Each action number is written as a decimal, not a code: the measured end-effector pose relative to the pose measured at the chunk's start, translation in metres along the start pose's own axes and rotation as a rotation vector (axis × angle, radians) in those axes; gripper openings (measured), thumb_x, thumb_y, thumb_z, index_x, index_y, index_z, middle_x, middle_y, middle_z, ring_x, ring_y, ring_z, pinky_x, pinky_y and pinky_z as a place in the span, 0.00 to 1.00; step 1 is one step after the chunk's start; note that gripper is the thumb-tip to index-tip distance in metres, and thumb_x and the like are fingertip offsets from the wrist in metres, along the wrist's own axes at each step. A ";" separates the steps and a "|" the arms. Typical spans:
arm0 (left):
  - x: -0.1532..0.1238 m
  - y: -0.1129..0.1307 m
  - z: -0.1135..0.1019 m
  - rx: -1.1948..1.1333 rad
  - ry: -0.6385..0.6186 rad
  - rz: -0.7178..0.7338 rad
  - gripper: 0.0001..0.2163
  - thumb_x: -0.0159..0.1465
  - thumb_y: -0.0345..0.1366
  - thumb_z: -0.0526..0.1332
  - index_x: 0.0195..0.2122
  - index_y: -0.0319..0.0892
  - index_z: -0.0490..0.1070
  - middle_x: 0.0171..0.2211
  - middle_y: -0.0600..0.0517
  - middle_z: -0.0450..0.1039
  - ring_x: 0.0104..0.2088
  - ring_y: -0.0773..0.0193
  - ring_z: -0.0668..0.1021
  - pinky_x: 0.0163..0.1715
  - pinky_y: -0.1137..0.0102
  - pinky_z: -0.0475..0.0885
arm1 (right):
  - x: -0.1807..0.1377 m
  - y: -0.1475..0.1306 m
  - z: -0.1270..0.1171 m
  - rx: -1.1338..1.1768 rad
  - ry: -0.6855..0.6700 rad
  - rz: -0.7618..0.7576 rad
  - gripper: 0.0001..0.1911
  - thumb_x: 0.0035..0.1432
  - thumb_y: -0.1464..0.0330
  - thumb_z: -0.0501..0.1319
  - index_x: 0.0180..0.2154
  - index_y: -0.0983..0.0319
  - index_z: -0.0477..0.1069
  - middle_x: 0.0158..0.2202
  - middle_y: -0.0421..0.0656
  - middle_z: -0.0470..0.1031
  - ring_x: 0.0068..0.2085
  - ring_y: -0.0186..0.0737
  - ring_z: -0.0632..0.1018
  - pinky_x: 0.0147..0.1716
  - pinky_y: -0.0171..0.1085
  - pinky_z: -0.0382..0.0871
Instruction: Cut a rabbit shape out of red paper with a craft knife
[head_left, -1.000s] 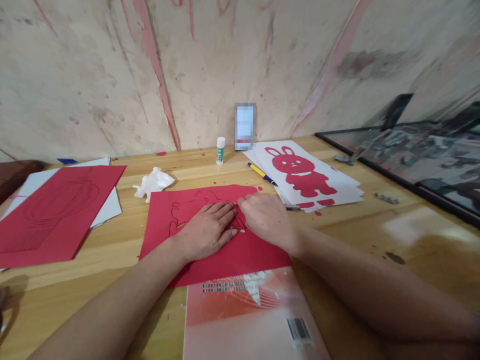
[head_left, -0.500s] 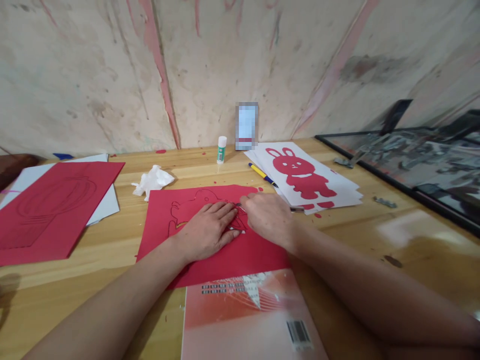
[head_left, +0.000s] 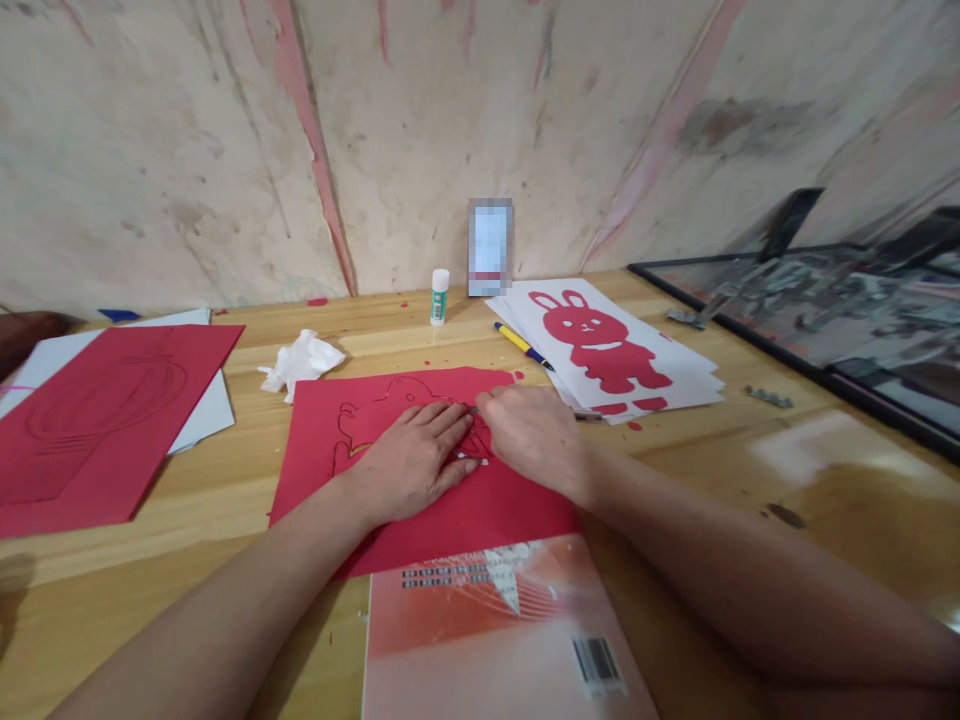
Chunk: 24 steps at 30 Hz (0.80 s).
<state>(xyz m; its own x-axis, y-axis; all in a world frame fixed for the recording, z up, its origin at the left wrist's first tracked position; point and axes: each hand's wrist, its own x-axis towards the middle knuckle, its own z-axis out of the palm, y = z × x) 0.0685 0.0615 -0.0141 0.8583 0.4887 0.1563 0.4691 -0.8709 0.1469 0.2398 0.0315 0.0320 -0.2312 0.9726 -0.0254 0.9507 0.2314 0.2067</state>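
Observation:
A sheet of red paper [head_left: 450, 540] with black drawn outlines of an animal and several cut-out slits lies in front of me. My left hand [head_left: 416, 450] rests flat on it, fingers stretched toward the upper right. Close beside those fingertips, my right hand [head_left: 529, 435] is closed around a slim craft knife [head_left: 473, 410]. Only a little of its metal tip shows at the paper; the fist hides most of it. Under the sheet is a book [head_left: 480, 640] with a pink and orange cover and a barcode.
Behind stand a glue stick [head_left: 439, 298] and a phone [head_left: 490, 245]. A red paper rabbit [head_left: 589, 335] lies on white sheets [head_left: 675, 370] beside a yellow-blue pen [head_left: 521, 343]. Left are crumpled tissue [head_left: 304, 362] and red sheets [head_left: 112, 430]. A black-framed glass panel [head_left: 810, 320] is at right.
The view has shifted slightly. My right hand has barely moved at the drawn lines, and my left hand still presses on the red paper.

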 end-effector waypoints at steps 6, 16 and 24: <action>0.000 -0.001 0.000 -0.004 0.005 0.005 0.28 0.70 0.50 0.43 0.61 0.34 0.58 0.62 0.43 0.59 0.62 0.51 0.62 0.59 0.56 0.59 | 0.001 0.001 0.003 -0.005 0.001 -0.002 0.14 0.58 0.74 0.50 0.37 0.66 0.74 0.34 0.52 0.78 0.36 0.45 0.79 0.30 0.36 0.66; 0.000 0.000 -0.001 -0.010 -0.008 -0.010 0.28 0.69 0.50 0.44 0.61 0.33 0.58 0.63 0.41 0.57 0.62 0.51 0.61 0.60 0.56 0.58 | 0.000 -0.001 0.001 -0.005 -0.016 0.008 0.12 0.59 0.73 0.52 0.37 0.66 0.75 0.32 0.53 0.78 0.36 0.44 0.79 0.31 0.35 0.67; 0.000 0.000 -0.002 -0.022 -0.020 -0.021 0.27 0.69 0.50 0.44 0.61 0.34 0.59 0.63 0.42 0.58 0.63 0.51 0.61 0.60 0.56 0.58 | 0.000 -0.001 -0.001 -0.001 -0.064 0.022 0.15 0.59 0.73 0.50 0.38 0.65 0.75 0.33 0.53 0.78 0.37 0.46 0.80 0.31 0.37 0.67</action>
<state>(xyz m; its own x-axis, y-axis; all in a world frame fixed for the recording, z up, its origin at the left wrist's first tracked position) 0.0684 0.0614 -0.0119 0.8526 0.5053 0.1332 0.4822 -0.8590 0.1717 0.2389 0.0308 0.0333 -0.1966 0.9769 -0.0836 0.9551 0.2101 0.2090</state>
